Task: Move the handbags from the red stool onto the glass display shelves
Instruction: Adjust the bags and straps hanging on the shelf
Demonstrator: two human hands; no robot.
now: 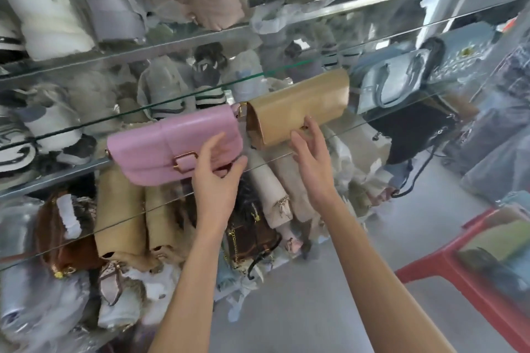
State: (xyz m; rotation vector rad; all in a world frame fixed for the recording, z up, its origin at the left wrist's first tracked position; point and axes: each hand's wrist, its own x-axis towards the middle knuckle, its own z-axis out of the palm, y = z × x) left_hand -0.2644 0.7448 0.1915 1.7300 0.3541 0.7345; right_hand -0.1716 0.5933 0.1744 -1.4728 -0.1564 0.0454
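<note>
No readable text, label, brand or number anywhere. Nothing legible on the pink handbag (175,149) or the tan handbag (298,112). A repeating pattern on the brown bag (252,235) lower down, possibly a monogram, too blurred to read.
</note>
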